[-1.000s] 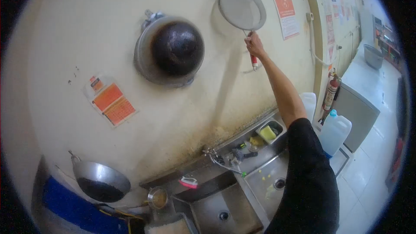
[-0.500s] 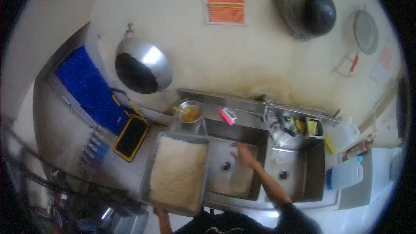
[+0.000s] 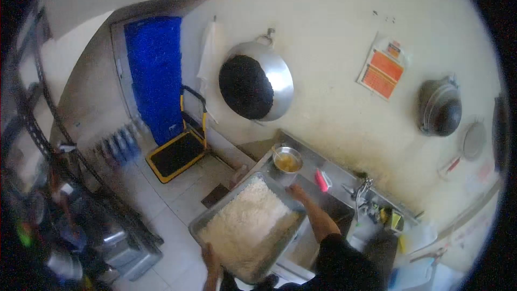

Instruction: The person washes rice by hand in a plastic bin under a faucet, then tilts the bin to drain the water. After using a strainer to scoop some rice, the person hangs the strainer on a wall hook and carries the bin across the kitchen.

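Head view, rice tray (image 3: pixel 215 206) held between left hand (image 3: pixel 211 257), right hand (image 3: pixel 297 191)

Tray (image 3: pixel 215 221) of rice: one. Hands on tray: two, left hand (image 3: pixel 211 258) at near rim, right hand (image 3: pixel 296 191) at far corner. Just beyond tray: one bowl (image 3: pixel 287 160), one pink brush (image 3: pixel 322 179). On the wall above tray: large wok (image 3: pixel 256 82), dark wok (image 3: pixel 439 109), two in all; possibly one strainer (image 3: pixel 474 141), blurred.
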Tool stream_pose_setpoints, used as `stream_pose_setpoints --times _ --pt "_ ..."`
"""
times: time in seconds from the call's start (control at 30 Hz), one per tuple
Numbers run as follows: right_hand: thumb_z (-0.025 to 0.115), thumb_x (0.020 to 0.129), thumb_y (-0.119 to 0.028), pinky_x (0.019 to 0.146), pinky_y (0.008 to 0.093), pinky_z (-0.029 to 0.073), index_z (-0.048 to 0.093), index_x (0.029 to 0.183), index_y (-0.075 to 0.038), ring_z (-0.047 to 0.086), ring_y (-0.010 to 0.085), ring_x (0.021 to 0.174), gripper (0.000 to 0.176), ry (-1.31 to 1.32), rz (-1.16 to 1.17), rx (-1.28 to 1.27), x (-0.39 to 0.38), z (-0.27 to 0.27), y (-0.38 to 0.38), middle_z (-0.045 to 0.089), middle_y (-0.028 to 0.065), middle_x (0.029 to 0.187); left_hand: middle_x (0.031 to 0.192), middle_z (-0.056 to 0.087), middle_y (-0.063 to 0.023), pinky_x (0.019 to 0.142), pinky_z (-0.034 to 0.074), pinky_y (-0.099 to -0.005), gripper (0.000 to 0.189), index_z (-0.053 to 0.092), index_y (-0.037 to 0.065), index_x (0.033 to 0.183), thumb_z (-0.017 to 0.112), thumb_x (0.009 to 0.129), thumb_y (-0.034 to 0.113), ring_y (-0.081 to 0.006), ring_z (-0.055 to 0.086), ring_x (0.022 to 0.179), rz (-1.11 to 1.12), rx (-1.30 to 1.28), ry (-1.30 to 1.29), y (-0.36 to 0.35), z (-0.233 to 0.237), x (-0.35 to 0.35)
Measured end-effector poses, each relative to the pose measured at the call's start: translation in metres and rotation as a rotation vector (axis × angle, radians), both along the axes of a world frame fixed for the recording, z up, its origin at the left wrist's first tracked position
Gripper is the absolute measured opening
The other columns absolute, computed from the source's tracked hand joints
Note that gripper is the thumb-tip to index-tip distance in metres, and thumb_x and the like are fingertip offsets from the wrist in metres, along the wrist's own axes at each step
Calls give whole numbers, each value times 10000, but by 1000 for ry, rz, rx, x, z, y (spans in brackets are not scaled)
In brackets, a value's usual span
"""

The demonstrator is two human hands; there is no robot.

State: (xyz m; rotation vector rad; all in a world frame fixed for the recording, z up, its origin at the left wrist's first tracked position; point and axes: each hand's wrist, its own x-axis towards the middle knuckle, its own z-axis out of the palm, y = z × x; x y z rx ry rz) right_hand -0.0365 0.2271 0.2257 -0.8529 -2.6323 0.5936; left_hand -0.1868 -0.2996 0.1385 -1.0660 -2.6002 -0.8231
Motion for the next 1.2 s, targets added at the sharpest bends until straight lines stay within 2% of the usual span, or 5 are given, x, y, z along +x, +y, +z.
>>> stream_pose_setpoints --times 0.17,0.5,0.63,1.0,1.2 --pt "525 897 -331 693 388 473 616 1012 9 578 205 754 370 -33 -233 -352 106 -41 -73 613 85 843 1112 547 -297 805 468 -440 528 413 46 1313 580 828 171 -423 563 998 38 -19 -645 -5 144 -82" --pt "653 823 -197 590 313 460 648 874 -10 536 132 672 193 705 -1193 -396 338 10 -424 602 26 750 1127 548 -291 876 402 -511 543 465 2 1268 275 970 415 -445 548 981 -846 -637 -91 110 135 -79" --pt "678 806 -359 413 320 291 495 470 -31 354 79 485 504 558 -1664 -394 381 87 -571 394 -48 480 1074 581 -272 853 393 -525 641 543 -30 1169 204 971 477 -439 552 986 -772 -734 -534 152 246 75" --pt "706 772 -366 454 314 361 581 576 38 431 79 506 466 1017 -2410 -111 462 204 -848 485 23 496 869 635 -270 760 427 -481 673 609 -80 1001 261 959 495 -425 599 878 -1508 -744 -424 182 143 458" --pt "722 751 -351 450 329 359 556 573 47 425 86 496 466 875 -2749 142 540 167 -949 469 64 486 875 629 -286 772 419 -467 655 618 -86 966 307 956 490 -397 606 886 -1774 -918 -339 54 225 680"
